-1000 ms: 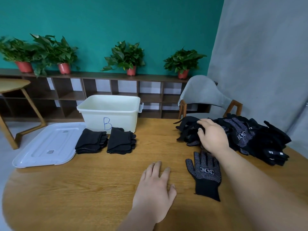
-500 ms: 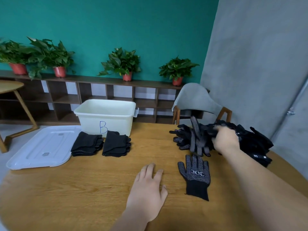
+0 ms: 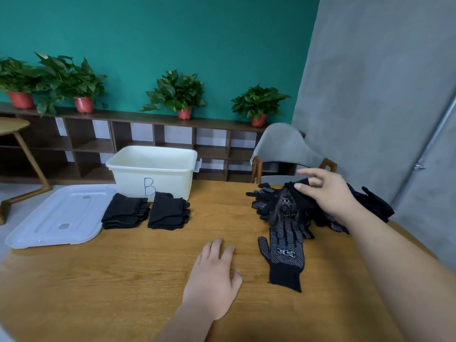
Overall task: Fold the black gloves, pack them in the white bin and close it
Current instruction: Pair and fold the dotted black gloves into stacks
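A white bin [image 3: 153, 166] marked "B" stands open at the back of the wooden table [image 3: 123, 280]. Its lid [image 3: 59, 215] lies flat to its left. Two folded stacks of black gloves [image 3: 124, 211] [image 3: 169, 211] sit in front of the bin. A loose pile of black gloves [image 3: 276, 206] lies at the right. My right hand [image 3: 325, 193] pinches a black glove [image 3: 293, 208] lifted off that pile, its fingers hanging down and blurred. One dotted glove [image 3: 286, 260] lies flat below it. My left hand [image 3: 213, 275] rests flat on the table, holding nothing.
A grey chair [image 3: 283, 149] stands behind the table at the right. A low wooden shelf [image 3: 138, 137] with several potted plants runs along the teal wall. A small round side table [image 3: 12, 124] is at the far left.
My right hand has lifted one glove off the pile, and it now dangles over the flat glove. My left hand stayed on the table. The view shifted a little.
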### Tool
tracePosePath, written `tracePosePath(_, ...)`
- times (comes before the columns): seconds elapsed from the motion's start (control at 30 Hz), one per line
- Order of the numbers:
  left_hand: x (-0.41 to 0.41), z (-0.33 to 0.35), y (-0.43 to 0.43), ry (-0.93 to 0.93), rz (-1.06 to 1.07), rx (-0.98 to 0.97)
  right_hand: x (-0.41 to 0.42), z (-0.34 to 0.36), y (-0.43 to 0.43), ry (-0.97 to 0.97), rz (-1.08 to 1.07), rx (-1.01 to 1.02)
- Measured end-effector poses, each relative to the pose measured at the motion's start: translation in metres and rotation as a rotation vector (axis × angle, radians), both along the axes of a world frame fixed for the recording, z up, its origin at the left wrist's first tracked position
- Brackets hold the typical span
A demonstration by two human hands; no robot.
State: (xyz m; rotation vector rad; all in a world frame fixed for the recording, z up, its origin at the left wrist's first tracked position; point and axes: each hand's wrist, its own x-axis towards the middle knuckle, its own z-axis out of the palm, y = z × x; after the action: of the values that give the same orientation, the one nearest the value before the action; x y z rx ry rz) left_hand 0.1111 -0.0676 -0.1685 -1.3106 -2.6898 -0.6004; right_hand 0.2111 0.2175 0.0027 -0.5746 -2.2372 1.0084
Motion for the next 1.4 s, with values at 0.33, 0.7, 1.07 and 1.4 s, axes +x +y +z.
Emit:
tracePosePath(0.33, 0.001, 0.000, -0.002, -0.038, 0.049, 0.083, -0.029, 0.033, -0.047, -0.247, 0.240, 0.127)
tracePosePath(0.7, -0.002, -0.003, -0.002, -0.043, 0.158, 0.177, -0.058, 0.030, -0.082, 0.371, 0.042, -0.045)
tracePosePath(1.07, -0.002, -0.001, -0.001, 0.047, 0.123, 0.120, -0.004, -0.171, -0.105, -0.441, -0.122, 0.523)
tracePosePath(1.4, -0.001, -0.002, 0.000, 0.115, -0.008, -0.022, 0.022, -0.167, -0.094, -0.356, -0.180, 0.589)
